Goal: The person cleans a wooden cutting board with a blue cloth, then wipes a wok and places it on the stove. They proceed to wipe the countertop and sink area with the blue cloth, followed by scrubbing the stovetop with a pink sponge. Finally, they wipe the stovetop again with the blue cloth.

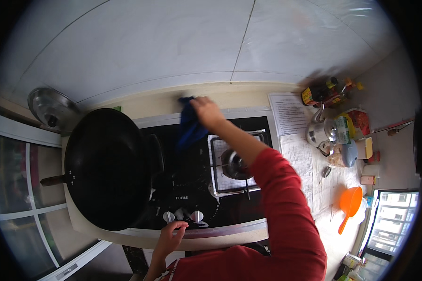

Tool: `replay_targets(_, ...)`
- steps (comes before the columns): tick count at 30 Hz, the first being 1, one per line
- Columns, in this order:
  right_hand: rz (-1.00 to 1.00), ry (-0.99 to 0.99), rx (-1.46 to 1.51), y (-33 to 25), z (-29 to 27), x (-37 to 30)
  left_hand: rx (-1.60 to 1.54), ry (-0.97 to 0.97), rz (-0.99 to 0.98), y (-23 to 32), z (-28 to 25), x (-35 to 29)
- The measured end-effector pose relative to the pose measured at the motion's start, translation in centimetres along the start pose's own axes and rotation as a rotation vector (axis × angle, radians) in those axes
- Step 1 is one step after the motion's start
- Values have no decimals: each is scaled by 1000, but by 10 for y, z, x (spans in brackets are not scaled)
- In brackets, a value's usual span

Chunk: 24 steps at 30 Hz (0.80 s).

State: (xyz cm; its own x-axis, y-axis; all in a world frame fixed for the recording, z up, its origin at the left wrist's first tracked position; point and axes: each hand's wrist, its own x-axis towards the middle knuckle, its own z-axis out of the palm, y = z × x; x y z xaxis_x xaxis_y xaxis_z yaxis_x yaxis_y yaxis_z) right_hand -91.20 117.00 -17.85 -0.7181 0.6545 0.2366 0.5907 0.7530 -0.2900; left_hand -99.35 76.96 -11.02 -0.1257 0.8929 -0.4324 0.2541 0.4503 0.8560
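My right hand (208,114) is closed on a dark blue cloth (191,125) at the back edge of the black glass gas stove (185,175). The cloth hangs from my fingers over the stove's back rim, between a large black wok (109,171) and the right burner (235,164). My left hand (172,236) is at the stove's front edge, just below two knobs (197,216). It holds nothing, and its fingers are loosely bent and apart. Wet spots and whitish smears lie on the glass around the knobs.
Left of the wok, a metal lid (54,107) leans on the wall. On the paper-covered right counter are a steel kettle (320,132), dark sauce bottles (330,92), food bags and an orange ladle-shaped scoop (350,202). A window (393,220) is beyond.
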Motion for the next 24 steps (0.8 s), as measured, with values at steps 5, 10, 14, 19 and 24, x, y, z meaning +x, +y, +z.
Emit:
replay_targets(5,227,189,-384,94,-8,-49,42,-97,-13,4,4,13)
replay_targets(10,320,-168,-233,90,-19,-42,60,-92,15,2,4,13)
replay_targets(14,23,61,-157,86,-44,-41,104,-80,-11,1,-1,9)
replay_targets(19,465,33,1,106,-92,-45,62,-69,-50,-6,0,10)
replay_targets(24,424,21,-153,144,-48,-82,100,-137,-53,9,2,21)
